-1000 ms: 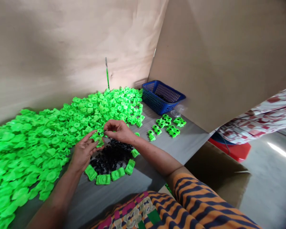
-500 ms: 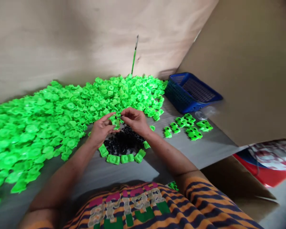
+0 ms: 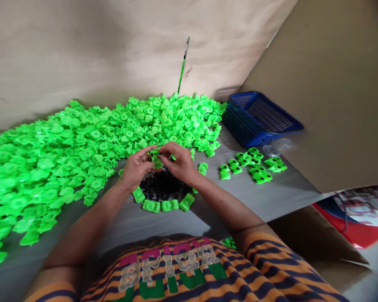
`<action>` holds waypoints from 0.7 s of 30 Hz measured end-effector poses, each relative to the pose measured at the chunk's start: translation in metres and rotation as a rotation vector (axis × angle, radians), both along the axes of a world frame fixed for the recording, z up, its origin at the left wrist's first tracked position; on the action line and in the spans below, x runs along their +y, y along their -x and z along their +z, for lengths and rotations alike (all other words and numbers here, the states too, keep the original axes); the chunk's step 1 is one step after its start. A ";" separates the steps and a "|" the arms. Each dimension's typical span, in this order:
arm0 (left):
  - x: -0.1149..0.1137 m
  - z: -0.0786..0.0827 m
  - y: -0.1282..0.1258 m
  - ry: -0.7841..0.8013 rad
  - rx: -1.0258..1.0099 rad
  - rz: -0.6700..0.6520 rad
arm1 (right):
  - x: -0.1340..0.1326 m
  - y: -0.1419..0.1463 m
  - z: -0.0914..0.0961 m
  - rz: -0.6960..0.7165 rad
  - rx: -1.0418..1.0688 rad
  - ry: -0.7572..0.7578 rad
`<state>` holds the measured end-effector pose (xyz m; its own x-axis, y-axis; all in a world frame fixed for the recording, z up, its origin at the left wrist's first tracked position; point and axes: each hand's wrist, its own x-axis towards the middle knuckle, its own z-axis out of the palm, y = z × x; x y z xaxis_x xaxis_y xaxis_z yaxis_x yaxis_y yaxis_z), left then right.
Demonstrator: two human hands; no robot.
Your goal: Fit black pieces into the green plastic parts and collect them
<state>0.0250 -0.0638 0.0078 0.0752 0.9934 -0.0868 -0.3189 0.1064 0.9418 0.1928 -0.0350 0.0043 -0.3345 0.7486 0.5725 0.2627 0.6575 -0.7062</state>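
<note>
My left hand (image 3: 137, 167) is closed on a green plastic toy piece (image 3: 156, 161), held above the table. My right hand (image 3: 178, 161) has its fingers pinched against the top of the same piece, at a small black part (image 3: 155, 153). Below both hands lies a pile of small black parts (image 3: 162, 186). Several green pieces (image 3: 170, 204) are laid in a ring around that pile. Behind and to the left spreads a large heap of similar green pieces (image 3: 91, 138).
A blue plastic basket (image 3: 255, 134) stands at the back right against a cardboard wall (image 3: 327, 105). In front of it lie several green toys with black spots (image 3: 260, 174) and a clear plastic cup (image 3: 271, 150). A thin green stick (image 3: 182, 69) rises behind the heap.
My right hand has come closer to my left, its fingertips now at the green piece with the black part. The whole view has shifted slightly.
</note>
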 end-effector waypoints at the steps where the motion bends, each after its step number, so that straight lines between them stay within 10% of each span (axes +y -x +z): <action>1: 0.000 0.000 0.000 -0.003 -0.009 0.004 | -0.001 0.000 0.000 -0.006 -0.012 -0.002; 21: 0.000 0.001 0.000 -0.053 -0.073 0.090 | 0.001 0.006 -0.008 -0.004 0.149 0.168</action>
<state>0.0255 -0.0642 0.0087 -0.0099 0.9995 -0.0313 -0.3929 0.0249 0.9192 0.1867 -0.0337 -0.0039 -0.2526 0.8389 0.4822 0.1498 0.5263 -0.8370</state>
